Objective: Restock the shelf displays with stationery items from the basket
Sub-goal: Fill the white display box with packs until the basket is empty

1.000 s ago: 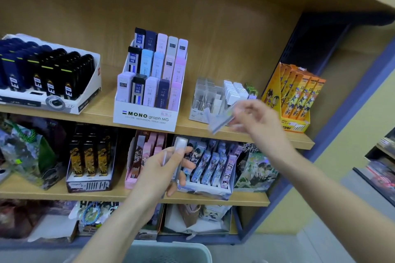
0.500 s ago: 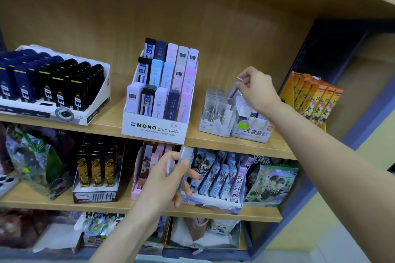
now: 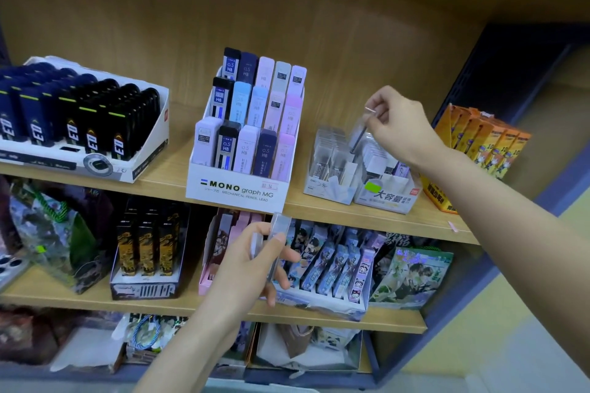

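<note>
Over the last second I saw the right-hand fingertips (image 3: 378,105) carry their clear lead case (image 3: 357,135) from in front of the top shelf's (image 3: 367,217) front edge to above the small boxes. They pinched its upper end, and the case hung tilted over the white display box (image 3: 388,199) near the shelf's right end. The right hand (image 3: 402,128) stood between that box and the orange carton (image 3: 479,143). A clear-fronted box (image 3: 329,191) touched the white one on its left, and the MONO display (image 3: 236,190) stood beyond it. The left hand (image 3: 245,265) gripped a stack of clear cases (image 3: 281,223) just under the top shelf's front edge. It hid part of the illustrated tray (image 3: 332,265) on the middle shelf.
</note>
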Motion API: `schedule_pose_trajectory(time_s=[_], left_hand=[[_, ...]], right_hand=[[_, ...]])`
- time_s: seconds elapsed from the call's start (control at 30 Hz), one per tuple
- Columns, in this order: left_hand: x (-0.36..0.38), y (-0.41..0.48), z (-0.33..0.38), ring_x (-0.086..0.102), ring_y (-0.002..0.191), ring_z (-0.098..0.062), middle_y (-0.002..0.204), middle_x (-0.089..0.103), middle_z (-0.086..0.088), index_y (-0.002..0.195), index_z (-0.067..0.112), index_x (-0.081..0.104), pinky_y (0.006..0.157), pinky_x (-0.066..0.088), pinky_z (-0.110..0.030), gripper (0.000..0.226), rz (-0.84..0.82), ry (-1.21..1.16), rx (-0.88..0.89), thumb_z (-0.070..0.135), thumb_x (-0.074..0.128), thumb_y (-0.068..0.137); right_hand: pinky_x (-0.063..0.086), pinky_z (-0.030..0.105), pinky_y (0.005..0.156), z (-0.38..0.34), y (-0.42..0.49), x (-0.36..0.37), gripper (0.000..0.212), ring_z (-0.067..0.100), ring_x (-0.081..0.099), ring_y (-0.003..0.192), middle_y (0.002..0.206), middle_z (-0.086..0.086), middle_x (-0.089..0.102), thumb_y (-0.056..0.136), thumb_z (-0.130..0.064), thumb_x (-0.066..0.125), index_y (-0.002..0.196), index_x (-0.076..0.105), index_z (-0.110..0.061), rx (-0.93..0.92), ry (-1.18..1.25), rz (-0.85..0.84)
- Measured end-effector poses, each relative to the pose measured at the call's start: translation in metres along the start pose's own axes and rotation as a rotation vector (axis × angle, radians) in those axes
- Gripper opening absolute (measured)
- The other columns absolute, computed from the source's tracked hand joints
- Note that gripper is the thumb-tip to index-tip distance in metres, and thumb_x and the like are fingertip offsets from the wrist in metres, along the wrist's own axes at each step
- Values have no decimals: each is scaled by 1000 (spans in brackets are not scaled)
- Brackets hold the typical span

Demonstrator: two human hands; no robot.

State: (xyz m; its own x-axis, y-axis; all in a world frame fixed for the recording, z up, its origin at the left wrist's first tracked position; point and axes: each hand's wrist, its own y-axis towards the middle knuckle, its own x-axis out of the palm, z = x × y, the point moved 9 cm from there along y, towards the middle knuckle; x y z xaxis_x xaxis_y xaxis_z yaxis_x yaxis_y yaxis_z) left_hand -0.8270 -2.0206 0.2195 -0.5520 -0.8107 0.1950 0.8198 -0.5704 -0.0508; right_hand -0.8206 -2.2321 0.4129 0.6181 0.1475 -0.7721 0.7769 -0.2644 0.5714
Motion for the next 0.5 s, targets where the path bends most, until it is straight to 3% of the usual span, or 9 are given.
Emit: schedule_pose_trajectory(time_s=[0.2, 0.3, 0.5], left_hand=[[0, 0, 0, 53, 47, -13, 77, 71, -4, 104, 7, 52, 36, 38, -23, 17, -11, 6, 8, 22, 50, 96], [-1, 0, 1, 53, 47, -12, 77, 70, -4, 104, 7, 54, 36, 39, -23, 18, -15, 5, 11, 22, 51, 95], [-1, -2, 6, 57, 50, -13, 84, 73, 1, 104, 11, 54, 40, 42, -23, 20, -23, 31, 24, 28, 51, 94]], right_hand=[[51, 35, 84, 21, 13, 22, 6, 19, 60, 87, 93, 5, 65, 88, -16, 63, 93, 66, -14, 75, -81, -61], [52, 37, 84, 28, 18, 34, 11, 18, 60, 86, 95, 6, 70, 86, -20, 68, 93, 75, -14, 125, -125, -146], [49, 39, 87, 18, 19, 36, 22, 24, 59, 101, 113, 6, 65, 85, -16, 68, 107, 70, -14, 105, -244, -134]])
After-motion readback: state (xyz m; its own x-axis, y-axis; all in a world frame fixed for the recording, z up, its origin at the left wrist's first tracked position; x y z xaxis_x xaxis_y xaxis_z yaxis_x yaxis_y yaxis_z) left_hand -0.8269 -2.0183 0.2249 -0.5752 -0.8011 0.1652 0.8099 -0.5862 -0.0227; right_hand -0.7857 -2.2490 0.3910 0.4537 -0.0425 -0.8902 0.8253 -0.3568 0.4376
